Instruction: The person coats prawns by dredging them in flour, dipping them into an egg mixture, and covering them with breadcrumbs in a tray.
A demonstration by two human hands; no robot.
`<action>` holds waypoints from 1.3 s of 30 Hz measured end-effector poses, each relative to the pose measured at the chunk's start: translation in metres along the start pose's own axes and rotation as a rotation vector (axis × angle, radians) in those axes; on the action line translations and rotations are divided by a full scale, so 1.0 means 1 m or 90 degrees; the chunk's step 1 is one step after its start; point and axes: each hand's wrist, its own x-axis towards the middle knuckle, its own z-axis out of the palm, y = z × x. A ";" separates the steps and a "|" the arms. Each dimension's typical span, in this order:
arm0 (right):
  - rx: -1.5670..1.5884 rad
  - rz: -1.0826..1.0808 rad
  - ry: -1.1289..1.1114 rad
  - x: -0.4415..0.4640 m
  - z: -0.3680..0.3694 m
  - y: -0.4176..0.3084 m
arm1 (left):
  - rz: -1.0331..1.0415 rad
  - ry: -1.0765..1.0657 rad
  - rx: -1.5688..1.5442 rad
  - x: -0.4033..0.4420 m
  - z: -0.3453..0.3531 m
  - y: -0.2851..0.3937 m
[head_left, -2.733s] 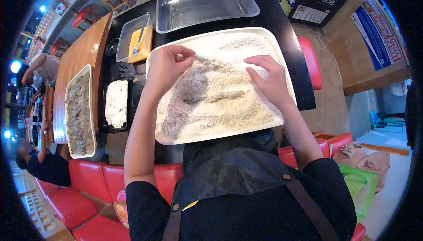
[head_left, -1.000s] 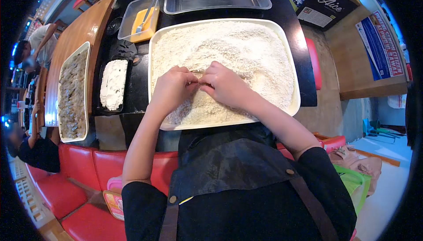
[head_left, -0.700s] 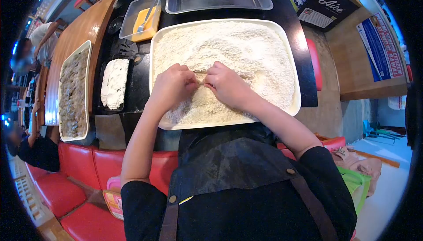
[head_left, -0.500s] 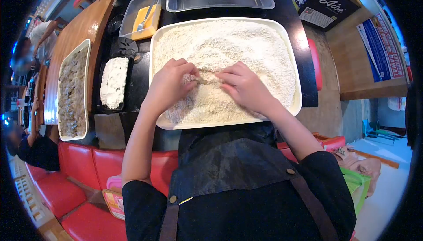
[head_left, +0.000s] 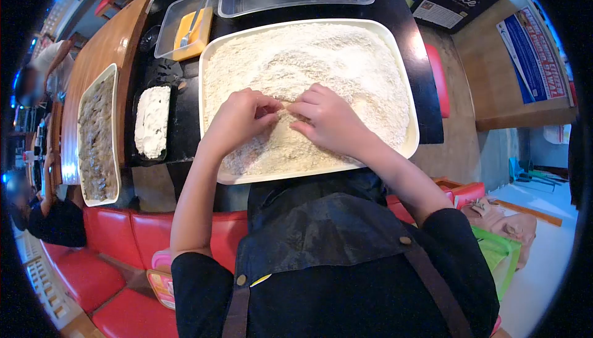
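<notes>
A large cream tray (head_left: 412,129) full of pale crumbs and flour stands in front of me on the black table. My left hand (head_left: 244,116) is over its middle left part, fingers curled and closed towards the fingertips of my right hand (head_left: 324,119). The right fingers are bent and pinched too. Between the two hands a small piece of a crumb-coated strip shows, mostly hidden by the fingers. What each hand grips is too small to make out.
Left of the tray are a black dish of white flour (head_left: 152,122), a clear tub (head_left: 162,45) with yellow mixture and a fork, and a long tray (head_left: 115,109) of greyish pieces. Behind lies an empty clear tray (head_left: 296,11). Two people are at the far left.
Both hands came down from apart above the crumbs to meet at the middle. They parted slightly half a second ago and are now closer together again. The view has shifted a little.
</notes>
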 end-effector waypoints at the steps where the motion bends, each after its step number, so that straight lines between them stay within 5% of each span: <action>1: -0.007 -0.005 0.002 0.001 0.006 0.002 | -0.010 -0.005 -0.021 -0.001 0.000 -0.001; 10: -0.047 0.043 -0.024 0.004 0.020 0.006 | 0.152 0.045 0.095 -0.005 0.003 -0.014; 16: -0.076 0.053 0.080 -0.010 -0.002 0.002 | 0.072 0.062 0.162 -0.012 -0.007 0.001; 27: -0.083 0.155 0.082 -0.035 -0.031 0.008 | 0.134 0.136 0.146 0.006 0.004 0.012; 35: -0.088 0.098 0.070 -0.036 -0.024 0.018 | 0.194 0.105 0.172 0.012 0.004 0.011; 39: -0.054 0.095 0.147 -0.037 -0.027 0.020 | 0.059 0.069 -0.030 0.011 0.002 0.017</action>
